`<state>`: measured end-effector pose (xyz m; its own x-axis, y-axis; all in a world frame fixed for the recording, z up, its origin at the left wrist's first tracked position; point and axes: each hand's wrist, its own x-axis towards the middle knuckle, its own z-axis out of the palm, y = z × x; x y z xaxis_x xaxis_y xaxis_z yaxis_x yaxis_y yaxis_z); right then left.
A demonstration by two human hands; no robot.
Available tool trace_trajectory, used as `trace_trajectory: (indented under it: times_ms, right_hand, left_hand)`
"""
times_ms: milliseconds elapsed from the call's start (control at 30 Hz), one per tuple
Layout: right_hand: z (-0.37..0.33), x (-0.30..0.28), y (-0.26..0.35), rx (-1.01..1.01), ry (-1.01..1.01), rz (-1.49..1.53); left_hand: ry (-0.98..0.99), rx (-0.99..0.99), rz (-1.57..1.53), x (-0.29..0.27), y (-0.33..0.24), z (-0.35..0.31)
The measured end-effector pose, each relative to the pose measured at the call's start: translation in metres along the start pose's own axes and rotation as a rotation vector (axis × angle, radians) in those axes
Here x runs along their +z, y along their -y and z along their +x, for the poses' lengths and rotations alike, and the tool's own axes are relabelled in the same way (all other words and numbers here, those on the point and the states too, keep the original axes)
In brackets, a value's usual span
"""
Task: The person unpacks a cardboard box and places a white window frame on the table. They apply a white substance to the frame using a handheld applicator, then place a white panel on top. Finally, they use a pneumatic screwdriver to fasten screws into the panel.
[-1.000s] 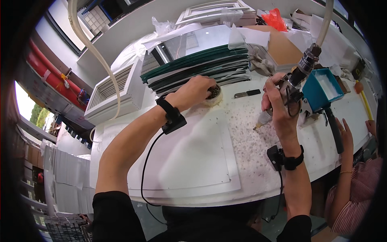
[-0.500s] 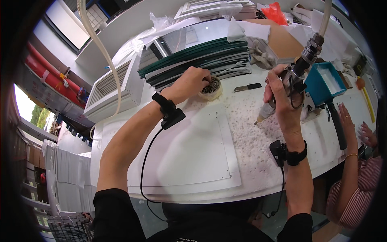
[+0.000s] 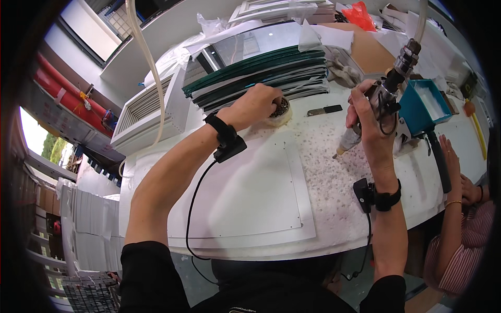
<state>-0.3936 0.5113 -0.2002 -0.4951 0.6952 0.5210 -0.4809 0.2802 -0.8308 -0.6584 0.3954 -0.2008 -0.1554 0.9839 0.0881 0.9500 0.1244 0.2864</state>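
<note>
My left hand point(image 3: 257, 107) reaches over a round, pale tub point(image 3: 281, 121) of small dark pieces that look like screws. Its fingers are curled and pressed together at the tub's rim; what they pinch, if anything, is hidden. In my right hand point(image 3: 369, 112) is an air screwdriver point(image 3: 350, 139), its nose tilted down to the left above the speckled tabletop and its hose fitting pointing up. A flat white panel point(image 3: 235, 201) with small dark dots along its edges lies in front of me, below my left forearm. A short flat blade with a dark handle point(image 3: 324, 110) lies between the hands.
Behind the tub rises a stack of green-edged glass panes point(image 3: 255, 73). White louvred frames point(image 3: 148, 112) stand at left, near a hanging hose point(image 3: 151, 62). A teal box point(image 3: 417, 107) and a black-handled tool point(image 3: 438, 161) lie at right, beside another person's hands point(image 3: 451, 161).
The view has shifted slightly. My left hand stays at the tub, its fingers moved a little over the rim. My right hand still holds the air screwdriver. The other person's hands have drawn closer together.
</note>
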Motion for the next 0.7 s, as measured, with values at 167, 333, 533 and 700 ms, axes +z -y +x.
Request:
trace_trajectory:
  times_ms: [167, 333, 533, 700]
  right_hand:
    - [-0.002, 0.007, -0.004, -0.011, 0.009, 0.012]
    - [-0.001, -0.003, -0.003, -0.030, 0.021, -0.062]
    - [-0.003, 0.006, -0.005, -0.035, 0.041, -0.048]
    - [-0.006, 0.012, -0.006, -0.041, 0.040, -0.082]
  left_hand:
    - [-0.046, -0.023, -0.127, -0.015, 0.006, -0.020]
    - [0.038, -0.164, -0.277, -0.017, -0.034, -0.076]
    - [-0.013, -0.154, -0.177, -0.002, -0.055, -0.168]
    - [-0.100, -0.176, -0.217, 0.009, -0.047, -0.191]
